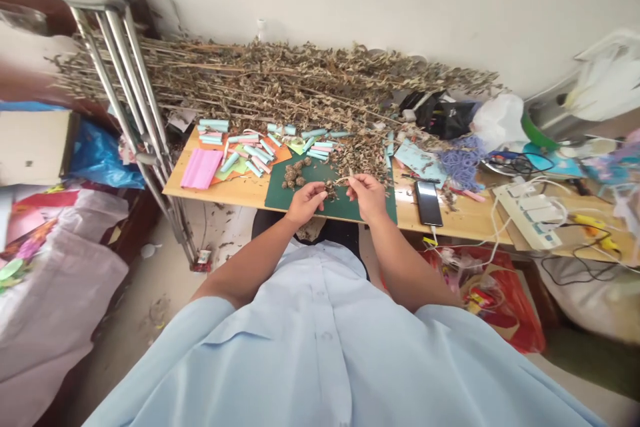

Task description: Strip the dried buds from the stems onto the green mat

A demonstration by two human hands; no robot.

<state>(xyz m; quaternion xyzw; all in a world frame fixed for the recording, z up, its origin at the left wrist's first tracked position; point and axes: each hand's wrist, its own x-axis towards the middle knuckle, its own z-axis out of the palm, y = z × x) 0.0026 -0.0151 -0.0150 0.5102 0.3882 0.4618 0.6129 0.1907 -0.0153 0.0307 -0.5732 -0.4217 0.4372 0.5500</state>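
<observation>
Over the green mat [280, 195] my two hands work close together. My left hand [306, 203] is closed on a small clump of dried leaves [331, 189] at its fingertips. A thin pale strand [342, 180] runs from that clump to my right hand [369, 197], whose thumb and fingers pinch it. Whether it is string or a stem I cannot tell. Several brown leaf balls [295, 175] sit beside my left hand. Behind my right hand lies a heap of loose dried leaves [357, 155].
Bundles of dried stalks [280, 77] line the wall. Blue and pink paper rolls [255, 153] and a pink paper stack [201, 168] lie left. To the right are a phone [429, 203], purple yarn [461, 163] and a power strip [527, 217]. Metal crutches [127, 73] lean at the left.
</observation>
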